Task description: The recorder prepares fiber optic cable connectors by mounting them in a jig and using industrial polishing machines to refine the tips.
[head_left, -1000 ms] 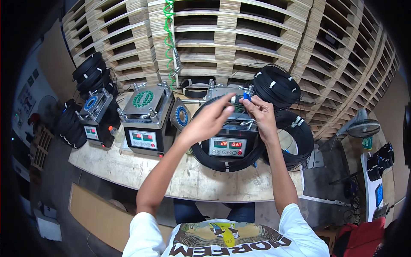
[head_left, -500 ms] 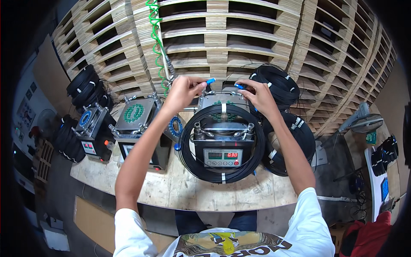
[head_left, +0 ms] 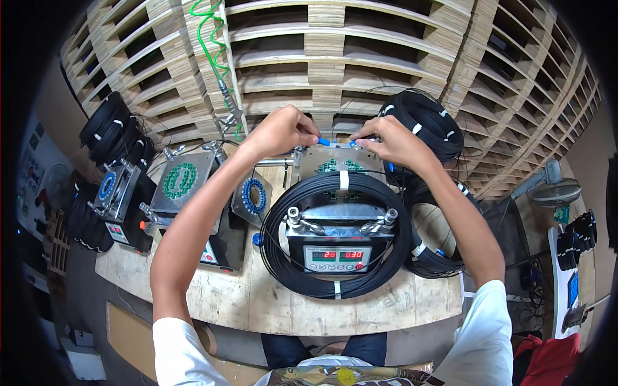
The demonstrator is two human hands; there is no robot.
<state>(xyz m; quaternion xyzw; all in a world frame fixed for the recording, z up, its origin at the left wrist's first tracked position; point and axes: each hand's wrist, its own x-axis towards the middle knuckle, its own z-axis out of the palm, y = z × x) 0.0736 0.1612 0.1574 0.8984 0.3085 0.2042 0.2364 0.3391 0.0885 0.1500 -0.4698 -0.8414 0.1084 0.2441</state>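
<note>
My left hand (head_left: 282, 133) pinches a small blue connector (head_left: 324, 142) between thumb and fingertips. Facing it, my right hand (head_left: 391, 139) grips another small blue connector (head_left: 353, 143), partly covered by its fingers. Both hands are at the far edge of a square metal plate (head_left: 311, 162) with green holders. Whether either connector touches the plate I cannot tell. The plate tops a black bench machine with a lit red display (head_left: 338, 258). A big coil of black cable (head_left: 400, 248), tied with white bands, rests around the machine's front.
Left stand a second machine with a green-ringed plate (head_left: 203, 186) and a smaller one with a blue ring (head_left: 108, 185). A blue-ringed plate (head_left: 253, 196) leans between machines. More black cable coils (head_left: 421, 122) lie right. Wooden pallets (head_left: 325, 45) rise behind; a green air hose (head_left: 206, 38) hangs down.
My hands have come lower, nearer the plate's far edge, each still gripping its blue connector. The view has shifted, and the left display field now shows lit digits.
</note>
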